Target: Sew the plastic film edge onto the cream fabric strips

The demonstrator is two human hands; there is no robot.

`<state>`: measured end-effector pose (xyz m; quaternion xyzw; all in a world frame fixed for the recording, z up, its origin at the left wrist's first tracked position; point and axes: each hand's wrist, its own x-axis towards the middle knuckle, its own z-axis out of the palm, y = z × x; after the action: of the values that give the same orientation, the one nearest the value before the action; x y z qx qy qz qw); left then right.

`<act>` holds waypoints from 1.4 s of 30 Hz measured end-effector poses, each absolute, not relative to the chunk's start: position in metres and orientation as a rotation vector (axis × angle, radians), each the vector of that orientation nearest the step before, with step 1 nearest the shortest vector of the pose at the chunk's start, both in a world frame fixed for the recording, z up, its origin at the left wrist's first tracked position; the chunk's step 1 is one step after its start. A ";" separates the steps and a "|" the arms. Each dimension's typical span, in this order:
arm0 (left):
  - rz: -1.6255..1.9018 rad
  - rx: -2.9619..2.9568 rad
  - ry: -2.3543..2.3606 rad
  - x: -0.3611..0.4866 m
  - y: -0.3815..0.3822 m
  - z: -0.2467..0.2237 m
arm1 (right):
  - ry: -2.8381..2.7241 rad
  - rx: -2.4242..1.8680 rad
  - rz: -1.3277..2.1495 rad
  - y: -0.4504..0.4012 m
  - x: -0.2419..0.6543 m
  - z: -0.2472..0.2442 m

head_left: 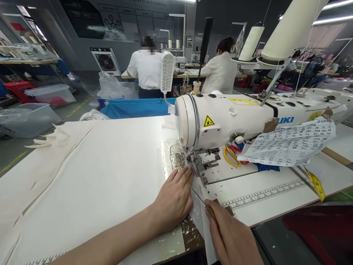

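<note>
A white sewing machine (pixel 220 114) stands over the white table. Beside its needle area, my left hand (pixel 176 195) lies palm down with its fingers together, pressing on white fabric (pixel 197 209) that runs from the needle area over the table's front edge. My right hand (pixel 233 235), lower and to the right, is closed around the handle of a thin pointed metal tool (pixel 198 194). The tool's tip points up and left towards my left hand, over the fabric. Part of the fabric is hidden under both hands.
Yellow-and-red-handled scissors (pixel 232 156) and a handwritten sheet (pixel 289 143) are at the machine's right. Cream fabric (pixel 59 158) lies along the table's left side. A thread cone (pixel 250 43) stands above the machine. Two people sit beyond a blue cloth bin (pixel 138 108).
</note>
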<state>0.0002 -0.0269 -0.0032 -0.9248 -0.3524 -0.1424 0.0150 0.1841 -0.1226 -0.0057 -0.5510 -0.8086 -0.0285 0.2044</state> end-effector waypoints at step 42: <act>-0.582 -2.800 -1.086 0.003 -0.019 -0.002 | -2.110 -1.554 0.205 -0.104 0.171 -0.011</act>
<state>0.0031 -0.0189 -0.0019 -0.9146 -0.3546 -0.1900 0.0413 0.1712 -0.1039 -0.0114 -0.5718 -0.7766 0.0756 0.2536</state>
